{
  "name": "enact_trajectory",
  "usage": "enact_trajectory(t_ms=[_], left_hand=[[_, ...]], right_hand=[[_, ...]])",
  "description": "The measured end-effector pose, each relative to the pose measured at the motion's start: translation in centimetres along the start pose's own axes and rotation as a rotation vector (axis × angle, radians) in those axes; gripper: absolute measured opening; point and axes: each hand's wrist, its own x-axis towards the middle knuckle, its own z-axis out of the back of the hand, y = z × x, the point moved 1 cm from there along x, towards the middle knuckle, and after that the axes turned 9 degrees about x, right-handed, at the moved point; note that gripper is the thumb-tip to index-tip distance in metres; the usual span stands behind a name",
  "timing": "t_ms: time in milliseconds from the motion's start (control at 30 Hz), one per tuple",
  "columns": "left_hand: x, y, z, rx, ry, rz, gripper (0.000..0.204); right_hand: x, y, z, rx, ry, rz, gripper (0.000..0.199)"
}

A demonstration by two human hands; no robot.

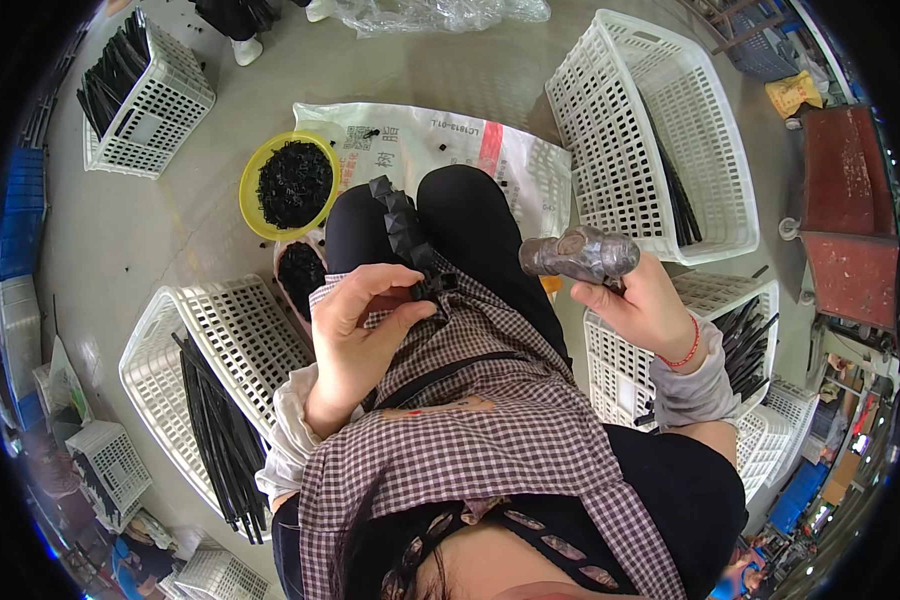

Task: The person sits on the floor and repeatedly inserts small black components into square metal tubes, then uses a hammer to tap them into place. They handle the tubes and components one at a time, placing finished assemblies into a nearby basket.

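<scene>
My right hand [642,308] is closed round a hammer [580,254], raised beside my right thigh. The hammer's worn metal head faces up and its handle is hidden by my fist. My left hand [365,322] pinches the near end of a black strip with pyramid-like bumps [404,225]. The strip lies lengthwise over my lap, its far end between my knees. My fingers partly cover its near end. A checked apron [470,440] spreads under both hands, and the hammer is apart from the strip.
A yellow bowl [253,205] of small black parts sits ahead to the left, on the edge of a white sack [450,150]. White crates [232,325] with long black strips stand at my left, and more crates [595,225] stand at my right. A reddish-brown metal cart [850,215] is farther right.
</scene>
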Motion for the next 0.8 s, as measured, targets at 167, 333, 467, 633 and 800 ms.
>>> enact_trajectory(t_ms=[167, 333, 467, 633, 800], left_hand=[[1.1, -1.5, -0.8, 0.329, -0.014, -0.203, 0.032], [1.5, -1.8, -1.4, 0.498, -0.008, -0.290, 0.035], [1.8, -1.9, -2.0, 0.564, -0.033, -0.321, 0.033], [1.8, -2.4, -2.0, 0.606, -0.016, -0.265, 0.030], [1.9, -2.8, -1.8, 0.625, 0.017, -0.257, 0.029]], right_hand=[[-0.5, -1.0, 0.4, 0.001, 0.008, -0.031, 0.037], [-0.5, -1.7, 0.3, -0.005, -0.018, 0.016, 0.038], [-0.4, -1.7, 0.4, 0.007, 0.003, 0.006, 0.039], [-0.4, -1.5, 0.3, 0.025, -0.001, -0.005, 0.039], [-0.2, -0.8, 0.4, -0.012, 0.021, -0.021, 0.038]])
